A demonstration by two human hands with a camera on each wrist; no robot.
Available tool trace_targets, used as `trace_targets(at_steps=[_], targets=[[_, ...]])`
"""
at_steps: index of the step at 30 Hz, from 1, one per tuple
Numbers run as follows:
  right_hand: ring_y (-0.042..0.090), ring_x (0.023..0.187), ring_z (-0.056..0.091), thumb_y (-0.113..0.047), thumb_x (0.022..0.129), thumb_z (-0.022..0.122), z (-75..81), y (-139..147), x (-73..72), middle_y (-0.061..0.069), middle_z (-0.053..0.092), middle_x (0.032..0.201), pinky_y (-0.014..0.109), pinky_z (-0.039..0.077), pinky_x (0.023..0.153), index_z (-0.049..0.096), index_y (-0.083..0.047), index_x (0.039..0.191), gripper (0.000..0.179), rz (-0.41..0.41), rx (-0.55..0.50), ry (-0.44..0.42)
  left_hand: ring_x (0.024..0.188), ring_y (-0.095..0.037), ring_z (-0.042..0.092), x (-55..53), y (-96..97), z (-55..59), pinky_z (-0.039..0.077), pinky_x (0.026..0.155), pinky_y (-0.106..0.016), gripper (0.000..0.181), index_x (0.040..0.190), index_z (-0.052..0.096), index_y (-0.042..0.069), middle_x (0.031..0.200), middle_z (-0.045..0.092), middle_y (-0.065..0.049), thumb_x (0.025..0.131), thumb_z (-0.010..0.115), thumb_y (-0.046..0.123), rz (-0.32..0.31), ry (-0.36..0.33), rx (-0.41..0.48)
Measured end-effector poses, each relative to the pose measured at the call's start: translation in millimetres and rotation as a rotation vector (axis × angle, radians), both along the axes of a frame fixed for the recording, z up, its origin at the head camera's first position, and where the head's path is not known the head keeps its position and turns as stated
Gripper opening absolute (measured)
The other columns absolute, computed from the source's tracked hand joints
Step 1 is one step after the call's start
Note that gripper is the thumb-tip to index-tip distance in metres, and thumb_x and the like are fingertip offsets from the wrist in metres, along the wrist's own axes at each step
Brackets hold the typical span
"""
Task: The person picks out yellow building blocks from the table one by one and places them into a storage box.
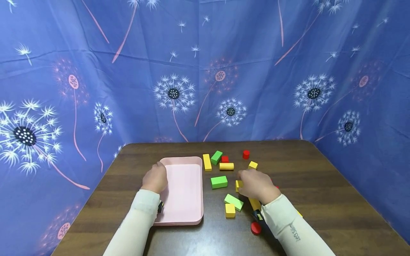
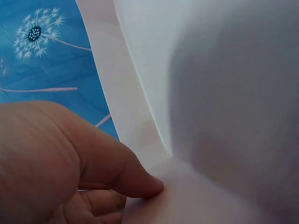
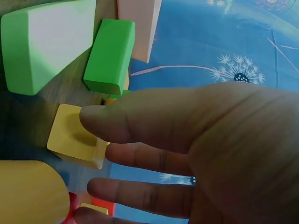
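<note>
My left hand (image 1: 156,177) grips the left wall of a pink tray (image 1: 185,192). The left wrist view has the thumb (image 2: 140,179) pressed on the inner side of the tray wall (image 2: 126,79), with fingers behind it. Over the scattered blocks, my right hand (image 1: 258,185) reaches to a yellow cube (image 1: 238,186). Seen from the right wrist, its thumb overlaps the top of that yellow cube (image 3: 70,128), the index fingertip sits right by its edge, and the other fingers are extended. A yellow block (image 1: 255,204) lies partly hidden beneath this hand.
Green blocks (image 1: 219,182), a light green block (image 1: 234,202) and another yellow cube (image 1: 230,211) lie right of the tray. Farther back are a yellow cylinder (image 1: 226,166) and a red cylinder (image 1: 246,154). A red disc (image 1: 255,228) is near the right forearm.
</note>
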State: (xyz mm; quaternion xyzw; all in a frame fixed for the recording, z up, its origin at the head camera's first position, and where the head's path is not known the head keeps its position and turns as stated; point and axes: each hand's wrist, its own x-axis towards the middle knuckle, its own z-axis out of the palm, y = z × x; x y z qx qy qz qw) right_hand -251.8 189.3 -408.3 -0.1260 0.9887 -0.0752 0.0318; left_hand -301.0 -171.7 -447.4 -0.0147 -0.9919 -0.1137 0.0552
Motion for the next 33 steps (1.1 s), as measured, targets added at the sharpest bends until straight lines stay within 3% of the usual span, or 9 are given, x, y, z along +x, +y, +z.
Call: trace_targets(at_steps=[8,16,25,29,33], targets=[[0.015,0.072,0.060,-0.012,0.082,0.077,-6.5,-4.1,0.5,0.001,0.073,0.099,0.039,0.050,0.055,0.074,-0.014,0.109,0.027,0.018,-0.004,0.008,0.089,-0.048,0.071,4.9,-3.4,-6.1,0.060,0.075,-0.060,0.056,0.142,0.040,-0.024,0.122,0.061,-0.039,0.096,0.057,0.003,0.031,-0.006,-0.013],[0.016,0.071,0.058,0.001,0.085,0.074,-6.2,3.0,-2.8,0.007,0.074,0.101,0.034,0.047,0.055,0.076,-0.007,0.113,0.030,0.046,-0.020,-0.003,0.091,-0.044,0.072,-2.9,3.4,-0.1,0.061,0.073,-0.057,0.058,0.146,0.041,-0.019,0.129,0.061,-0.035,0.098,0.060,0.007,0.043,-0.035,-0.032],[0.017,0.061,0.051,0.004,0.085,0.071,-8.4,5.0,-10.3,-0.001,0.058,0.072,0.032,0.042,0.053,0.070,-0.012,0.083,0.016,0.104,-0.010,0.040,0.091,-0.045,0.072,-0.6,-0.9,5.5,0.061,0.071,-0.058,0.057,0.147,0.041,-0.017,0.126,0.063,-0.034,0.099,0.058,0.007,0.073,-0.045,-0.051],[0.017,0.060,0.051,0.004,0.085,0.072,-12.2,6.8,-12.6,0.000,0.058,0.070,0.032,0.044,0.053,0.069,-0.012,0.081,0.016,0.110,0.012,0.052,0.088,-0.043,0.072,-2.3,1.0,3.5,0.061,0.069,-0.058,0.058,0.148,0.040,-0.017,0.127,0.063,-0.033,0.099,0.058,0.009,0.071,-0.053,-0.076],[0.017,0.062,0.052,0.002,0.083,0.075,-11.3,8.8,-14.0,0.000,0.061,0.072,0.033,0.044,0.052,0.072,-0.011,0.088,0.014,0.112,0.031,0.056,0.090,-0.042,0.072,-5.5,5.3,3.5,0.061,0.071,-0.058,0.060,0.149,0.040,-0.016,0.129,0.062,-0.032,0.099,0.058,0.010,0.079,-0.054,-0.090]])
